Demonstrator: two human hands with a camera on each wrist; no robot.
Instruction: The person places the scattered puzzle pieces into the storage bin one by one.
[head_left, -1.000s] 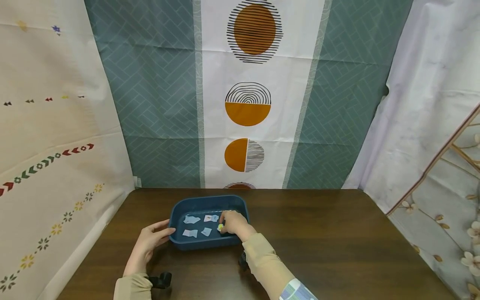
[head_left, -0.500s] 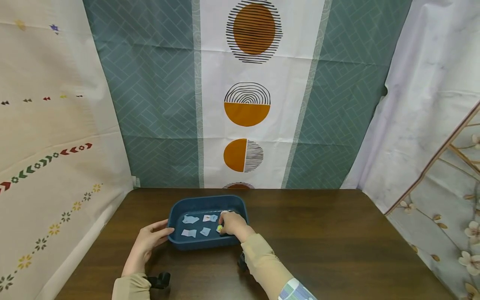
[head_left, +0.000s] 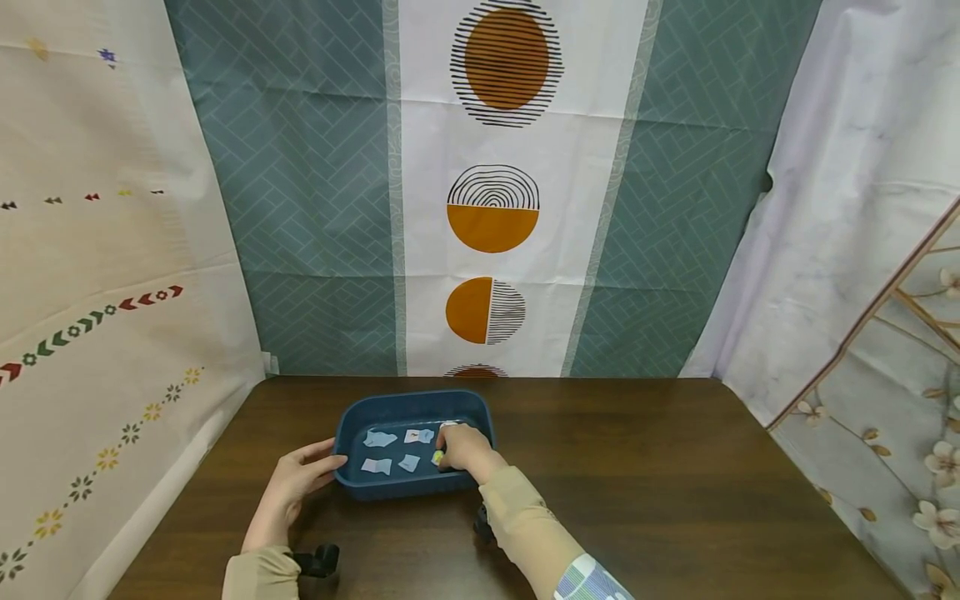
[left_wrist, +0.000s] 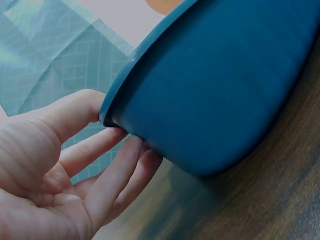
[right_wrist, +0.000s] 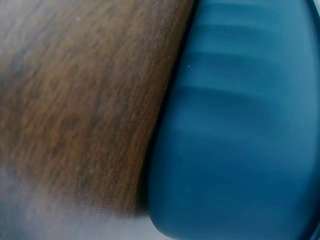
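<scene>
A dark blue rectangular tub (head_left: 390,492) sits on the table. Several flat, pale blue and white cut pieces (head_left: 377,466) lie in rows on its floor. My left hand (head_left: 296,483) grips the tub's left end, thumb at the rim and fingers against the outer wall; the left wrist view shows this hand (left_wrist: 75,165) closely. Inside the tub's right side, my right hand (head_left: 468,452) reaches down with bent fingers. By its thumb is a small yellow-and-white piece (head_left: 438,457); whether the fingertips pinch anything is hidden. Only the tub's outer wall (right_wrist: 235,135) shows in the right wrist view.
The brown wooden table (head_left: 637,492) extends around the tub. Behind it hangs a green and white patterned curtain (head_left: 322,208). Patterned cloths hang at the left (head_left: 112,350) and right (head_left: 810,250). Black wrist mounts sit beneath both forearms.
The head view has shifted slightly, so everything appears a little further left. A bit of white now shows by the right index finger. Both hands stay nearly still at the tub.
</scene>
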